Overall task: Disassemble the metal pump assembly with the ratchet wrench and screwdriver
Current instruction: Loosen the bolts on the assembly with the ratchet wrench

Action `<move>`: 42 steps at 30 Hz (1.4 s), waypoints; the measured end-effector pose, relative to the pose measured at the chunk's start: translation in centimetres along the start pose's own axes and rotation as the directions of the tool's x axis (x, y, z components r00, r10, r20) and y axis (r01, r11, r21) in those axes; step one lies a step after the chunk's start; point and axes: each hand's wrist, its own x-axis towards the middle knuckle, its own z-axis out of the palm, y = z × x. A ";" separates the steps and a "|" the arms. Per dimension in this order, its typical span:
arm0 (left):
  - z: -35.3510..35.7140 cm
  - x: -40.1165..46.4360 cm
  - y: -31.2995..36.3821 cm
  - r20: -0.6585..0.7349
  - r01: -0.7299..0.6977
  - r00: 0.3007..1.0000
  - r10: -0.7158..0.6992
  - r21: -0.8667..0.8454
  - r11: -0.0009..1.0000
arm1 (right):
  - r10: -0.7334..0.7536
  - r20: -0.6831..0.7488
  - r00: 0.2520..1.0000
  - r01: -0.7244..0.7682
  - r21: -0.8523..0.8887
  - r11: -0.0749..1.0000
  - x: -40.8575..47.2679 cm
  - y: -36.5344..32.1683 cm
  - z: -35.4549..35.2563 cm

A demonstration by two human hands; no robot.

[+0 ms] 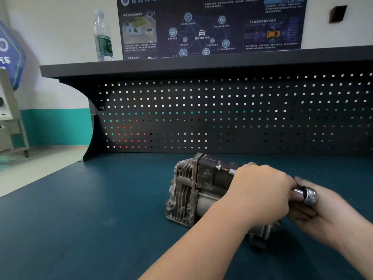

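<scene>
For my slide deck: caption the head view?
Left hand steadies pump on bench; right hand works ratchet.

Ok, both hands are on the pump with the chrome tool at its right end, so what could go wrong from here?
1. The grey ribbed metal pump assembly lies loose on the blue-green bench top, steadied only by the left hand; torque could roll it.
2. The right hand is motion-blurred around the shiny chrome ratchet wrench head; a slip might strike the knuckles.

Bench (pixel 101 209) open left of pump (pixel 187 190); pegboard (pixel 222 110) walls the back.
</scene>
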 end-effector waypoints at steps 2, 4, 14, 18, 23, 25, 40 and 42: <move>-0.2 0.1 -0.1 0.015 -0.006 1.000 0.006 0.004 1.000 | 0.067 0.005 0.998 -0.067 0.011 0.998 0.0 0.0 0.2; -0.4 0.2 -0.1 0.052 -0.016 0.999 0.017 -0.033 0.999 | -0.120 -0.035 0.992 0.117 -0.076 0.990 0.0 -0.6 0.3; -0.2 0.0 -0.3 0.075 -0.017 0.997 0.019 -0.018 1.000 | -0.316 -0.085 0.945 0.244 -0.461 0.853 0.9 -0.9 -0.8; -0.3 0.1 -0.4 0.085 -0.018 0.996 0.021 -0.033 0.999 | -0.215 -0.047 0.975 0.185 -0.354 0.917 1.0 -1.1 -0.5; -0.2 0.2 -0.5 0.059 -0.007 0.998 0.012 -0.085 0.996 | -0.806 0.386 0.448 0.802 -0.571 0.173 -0.7 -2.9 -0.6; -0.1 0.1 -0.4 0.020 -0.019 1.000 0.020 -0.049 0.999 | -0.819 0.348 0.456 0.784 -0.592 0.185 -0.9 -2.2 -0.8; 0.3 -0.1 -0.3 -0.023 -0.054 0.998 0.054 -0.004 0.999 | -0.858 0.196 0.476 0.744 -0.610 0.273 -0.6 -1.3 -0.3; 0.3 -0.1 -0.3 -0.029 -0.050 0.998 0.050 -0.001 0.999 | -0.605 -0.034 0.796 0.516 -0.486 0.706 0.2 -1.4 -0.7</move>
